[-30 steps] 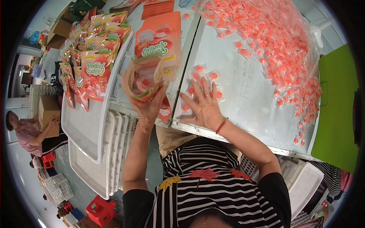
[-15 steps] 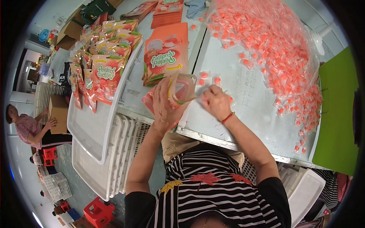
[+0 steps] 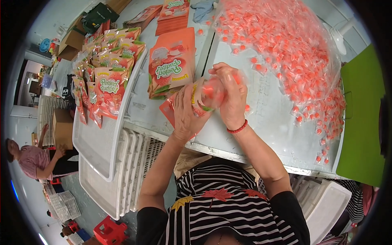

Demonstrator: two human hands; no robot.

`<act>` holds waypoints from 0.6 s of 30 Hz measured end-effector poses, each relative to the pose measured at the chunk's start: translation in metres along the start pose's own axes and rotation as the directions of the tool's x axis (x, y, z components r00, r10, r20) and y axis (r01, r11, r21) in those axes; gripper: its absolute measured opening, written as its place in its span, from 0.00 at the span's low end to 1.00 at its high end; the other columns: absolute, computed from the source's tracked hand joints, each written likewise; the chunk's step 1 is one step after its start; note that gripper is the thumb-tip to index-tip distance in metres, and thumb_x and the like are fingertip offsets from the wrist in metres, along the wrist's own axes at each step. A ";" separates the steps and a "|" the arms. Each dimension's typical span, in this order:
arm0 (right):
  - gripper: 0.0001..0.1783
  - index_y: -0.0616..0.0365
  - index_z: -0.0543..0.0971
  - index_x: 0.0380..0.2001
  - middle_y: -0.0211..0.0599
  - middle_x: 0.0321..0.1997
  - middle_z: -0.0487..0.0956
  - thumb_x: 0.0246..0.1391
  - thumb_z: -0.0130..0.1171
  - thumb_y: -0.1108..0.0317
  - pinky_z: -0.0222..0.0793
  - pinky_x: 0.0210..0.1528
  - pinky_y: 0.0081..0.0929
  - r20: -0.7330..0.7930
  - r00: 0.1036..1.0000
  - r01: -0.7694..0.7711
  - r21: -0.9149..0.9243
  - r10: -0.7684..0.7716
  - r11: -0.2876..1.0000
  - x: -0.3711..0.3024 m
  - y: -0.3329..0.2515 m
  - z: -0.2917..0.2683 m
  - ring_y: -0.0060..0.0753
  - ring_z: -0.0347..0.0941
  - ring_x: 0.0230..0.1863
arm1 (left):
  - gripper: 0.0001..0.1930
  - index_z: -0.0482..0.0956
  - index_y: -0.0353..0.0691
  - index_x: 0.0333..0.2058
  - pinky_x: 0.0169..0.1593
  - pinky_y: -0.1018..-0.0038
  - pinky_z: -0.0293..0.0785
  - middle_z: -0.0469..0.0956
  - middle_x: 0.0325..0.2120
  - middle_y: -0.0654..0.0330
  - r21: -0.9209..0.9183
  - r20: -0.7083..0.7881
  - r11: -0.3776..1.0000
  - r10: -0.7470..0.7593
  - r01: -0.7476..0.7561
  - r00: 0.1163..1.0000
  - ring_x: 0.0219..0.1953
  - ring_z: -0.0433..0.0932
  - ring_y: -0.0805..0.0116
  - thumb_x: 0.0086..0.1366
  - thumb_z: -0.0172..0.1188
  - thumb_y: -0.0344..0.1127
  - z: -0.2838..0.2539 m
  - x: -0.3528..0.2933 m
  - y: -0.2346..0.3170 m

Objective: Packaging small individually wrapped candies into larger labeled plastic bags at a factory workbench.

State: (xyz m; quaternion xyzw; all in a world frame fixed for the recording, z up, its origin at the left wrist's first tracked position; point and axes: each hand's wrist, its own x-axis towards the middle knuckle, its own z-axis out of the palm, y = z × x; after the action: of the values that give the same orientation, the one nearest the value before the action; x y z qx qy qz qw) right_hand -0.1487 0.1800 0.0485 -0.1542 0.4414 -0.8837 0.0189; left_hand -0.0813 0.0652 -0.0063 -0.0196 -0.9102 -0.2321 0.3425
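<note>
My left hand (image 3: 185, 118) grips an opened pink candy pouch (image 3: 199, 102), its mouth turned to the right. Cupped against that mouth, my right hand (image 3: 233, 96) holds several clear-wrapped candies (image 3: 213, 90) with pink-red centres, partly blurred by motion. Just beyond the left hand lies a stack of flat pink pouches (image 3: 171, 61). Another flat pouch (image 3: 166, 111) shows partly under the left hand. To the right spreads a big heap of wrapped candies (image 3: 281, 53), with a few loose ones near my right hand.
Filled pouches (image 3: 111, 87) crowd a white plastic tray (image 3: 94, 139) on the left, above more stacked trays. More flat pouches (image 3: 173, 24) and a blue cloth (image 3: 202, 11) lie at the back. A green panel (image 3: 363, 110) borders the table's right side. A person (image 3: 34, 159) handles a cardboard box (image 3: 62, 128).
My right hand has lifted from the tabletop candies to the pouch mouth, bringing wrapped candies along. The left hand still holds the pouch. The person at left has shifted beside the box.
</note>
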 end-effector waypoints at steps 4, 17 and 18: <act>0.16 0.65 0.75 0.37 0.34 0.41 0.74 0.65 0.47 0.60 0.64 0.46 0.19 -0.047 0.999 0.019 0.100 -0.014 0.995 -0.002 -0.001 0.006 0.22 0.70 0.42 | 0.48 0.59 0.33 0.58 0.57 0.56 0.63 0.68 0.52 0.48 -0.013 -0.015 1.000 -0.005 0.005 1.000 0.52 0.68 0.48 0.38 0.75 0.38 0.004 -0.002 -0.002; 0.16 0.59 0.74 0.44 0.38 0.43 0.75 0.62 0.50 0.58 0.65 0.52 0.32 0.147 0.980 0.198 -0.781 -0.134 0.593 0.010 -0.016 -0.062 0.35 0.70 0.49 | 0.48 0.57 0.35 0.59 0.58 0.64 0.63 0.61 0.55 0.51 -0.400 -0.156 0.903 -0.233 0.154 0.960 0.54 0.67 0.57 0.41 0.77 0.33 -0.030 0.014 -0.019; 0.16 0.59 0.74 0.44 0.38 0.43 0.75 0.62 0.50 0.58 0.65 0.52 0.32 0.154 0.979 0.203 -0.779 -0.134 0.593 0.004 -0.009 -0.079 0.35 0.70 0.49 | 0.49 0.56 0.35 0.59 0.59 0.65 0.62 0.59 0.56 0.51 -0.413 -0.167 0.892 -0.273 0.184 0.947 0.55 0.65 0.58 0.40 0.77 0.32 -0.030 0.005 -0.028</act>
State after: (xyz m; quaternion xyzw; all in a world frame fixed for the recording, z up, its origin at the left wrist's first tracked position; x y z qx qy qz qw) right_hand -0.1745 0.2461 0.0117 -0.2224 0.7680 -0.5890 -0.1173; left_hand -0.0723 0.0267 0.0050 0.0458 -0.7973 -0.4492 0.4007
